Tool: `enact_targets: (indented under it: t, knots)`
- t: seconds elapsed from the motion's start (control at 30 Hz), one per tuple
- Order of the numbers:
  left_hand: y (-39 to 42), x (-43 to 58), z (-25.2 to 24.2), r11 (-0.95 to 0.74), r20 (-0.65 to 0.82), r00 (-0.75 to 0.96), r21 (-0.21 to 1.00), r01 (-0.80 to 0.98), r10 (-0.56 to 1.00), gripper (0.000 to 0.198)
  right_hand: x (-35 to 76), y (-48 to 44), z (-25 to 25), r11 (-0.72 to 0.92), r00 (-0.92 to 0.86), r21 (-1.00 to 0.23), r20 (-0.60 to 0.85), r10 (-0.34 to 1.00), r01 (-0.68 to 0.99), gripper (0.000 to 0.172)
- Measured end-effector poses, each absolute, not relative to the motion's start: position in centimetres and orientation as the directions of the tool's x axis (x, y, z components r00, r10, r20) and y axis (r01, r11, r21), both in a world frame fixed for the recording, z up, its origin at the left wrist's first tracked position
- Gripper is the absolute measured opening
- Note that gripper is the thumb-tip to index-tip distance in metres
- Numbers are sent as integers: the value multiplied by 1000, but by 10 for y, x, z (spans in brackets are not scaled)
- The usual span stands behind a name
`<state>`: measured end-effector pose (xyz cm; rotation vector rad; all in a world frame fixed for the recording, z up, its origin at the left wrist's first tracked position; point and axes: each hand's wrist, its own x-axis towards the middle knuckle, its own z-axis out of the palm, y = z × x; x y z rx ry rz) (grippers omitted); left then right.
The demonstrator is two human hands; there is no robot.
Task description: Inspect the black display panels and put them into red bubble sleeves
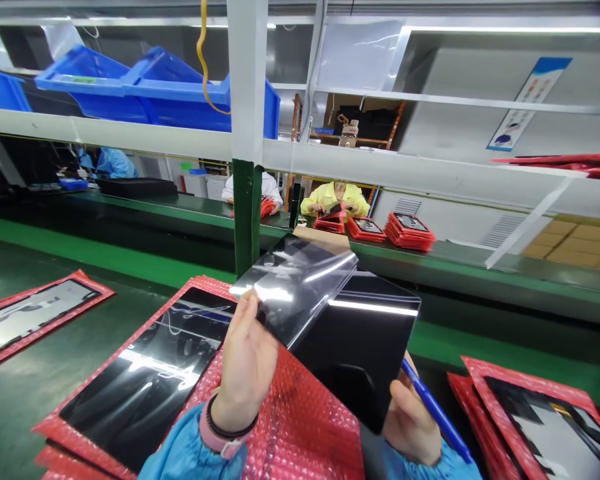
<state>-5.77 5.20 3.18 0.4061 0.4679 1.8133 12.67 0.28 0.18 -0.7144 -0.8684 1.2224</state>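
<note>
My left hand [247,363] pinches the near corner of a clear plastic film [305,280], which lifts off a glossy black screen panel [350,353]. The film's far part still overlaps the panel's upper left. Tilted in the air, the panel is gripped at its right edge by my right hand [411,417]. A blue pen [437,413] is also tucked in that hand. Below lies red bubble wrap [310,420]. To the left, another black panel [155,367] rests on a stack of red bubble-wrap sleeves.
Red sleeves with a silver-backed panel [555,427] sit at right, and another such panel [40,313] lies far left. A green-and-white post [247,133] stands ahead, beneath blue bins [155,93]. Across the bench, a person in yellow [335,197] works beside red stacks [409,232].
</note>
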Motion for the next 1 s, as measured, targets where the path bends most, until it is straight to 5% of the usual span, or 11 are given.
enact_targets:
  t: [0.13,0.47,0.7,0.87,1.0]
  knots:
    - [50,-65,36,-361,50,-388,495,-790,920,5,109,-1,10,304,102,-836,290,952,-456,76]
    - [41,-67,46,-424,144,-413,519,-742,899,4,101,-10,13,227,44,-864,233,972,-449,79]
    - [48,-73,44,-396,137,-383,514,-761,914,6,105,-12,5,232,80,-828,223,971,-510,48]
    - [60,-78,42,-542,164,-571,598,-591,804,7,103,-17,15,191,71,-864,178,981,-466,43]
    - [66,-82,38,-529,173,-564,635,-563,808,13,105,-23,20,231,198,-870,158,967,-435,29]
